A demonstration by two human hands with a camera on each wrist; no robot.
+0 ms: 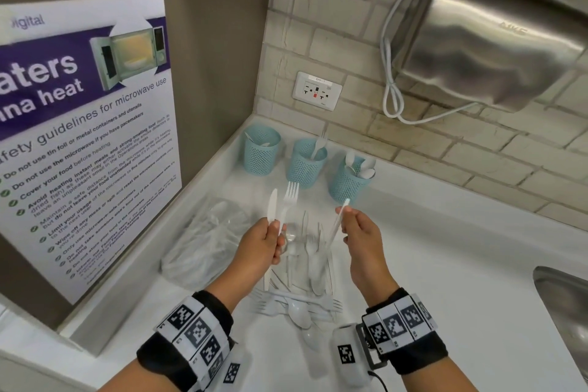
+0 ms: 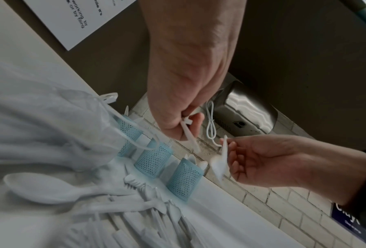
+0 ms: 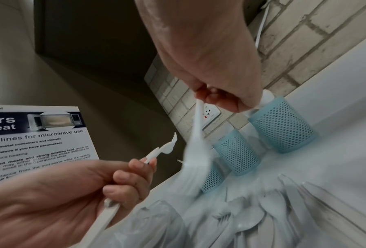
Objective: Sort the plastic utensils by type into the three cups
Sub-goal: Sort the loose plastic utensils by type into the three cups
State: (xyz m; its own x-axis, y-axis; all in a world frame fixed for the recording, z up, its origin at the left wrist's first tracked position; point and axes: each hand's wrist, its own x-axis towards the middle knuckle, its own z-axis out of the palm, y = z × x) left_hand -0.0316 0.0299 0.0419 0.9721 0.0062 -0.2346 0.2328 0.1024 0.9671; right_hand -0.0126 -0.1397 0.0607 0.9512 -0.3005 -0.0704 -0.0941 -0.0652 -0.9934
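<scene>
Left hand grips a white plastic knife and a white plastic fork together, tips up. Right hand pinches 1 white plastic utensil by its handle; type too blurred to tell. 3 pale blue mesh cups stand in a row near the surface's back edge. Loose white plastic utensils lie heaped below both hands, beside a clear plastic bag.

1. A white plastic knife and a white plastic fork are held upright together in the left hand.
2. A blurred white plastic utensil is pinched in the right hand.
3. Three light-blue perforated cups are lined up on the white desk, behind a pile of white plastic utensils.
</scene>
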